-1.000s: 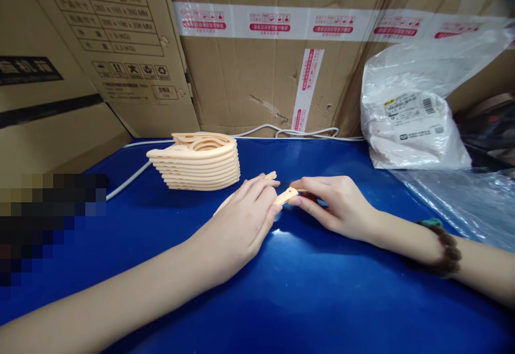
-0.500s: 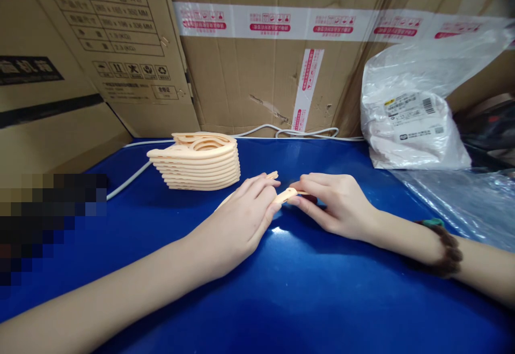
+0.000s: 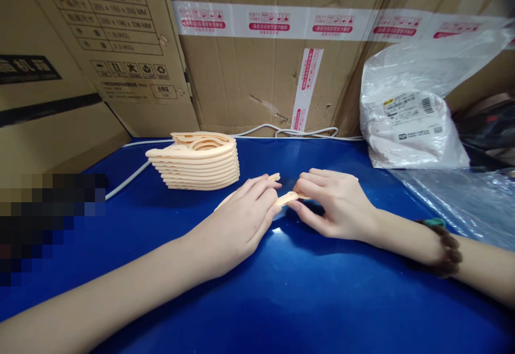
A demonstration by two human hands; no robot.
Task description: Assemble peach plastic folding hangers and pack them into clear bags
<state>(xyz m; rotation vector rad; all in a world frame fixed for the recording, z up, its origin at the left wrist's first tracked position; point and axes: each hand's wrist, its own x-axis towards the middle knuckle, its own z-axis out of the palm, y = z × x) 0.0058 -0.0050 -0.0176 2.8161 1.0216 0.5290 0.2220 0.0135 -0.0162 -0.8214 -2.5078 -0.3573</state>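
Note:
My left hand is closed over a peach plastic hanger, its palm down and much of the piece covered. One narrow tip of the hanger sticks out past the fingers, and a curved edge shows on the wrist side. At the hanger's right end, my right hand pinches it between thumb and fingers. A pale edge peeks out behind the right knuckles; I cannot make out what it belongs to. Behind my left hand stands a neat stack of matching peach hangers, with slots along their edges.
The table is glossy blue. Cardboard boxes wall off its back and left. A white cable runs along the rear edge. At right stand a white plastic bag with a label and a clear plastic sheet. A pixelated area covers the left.
My right hand has turned slightly, its knuckles rising, while still pinching the hanger's end. The left hand has barely moved, and the stack stands as before.

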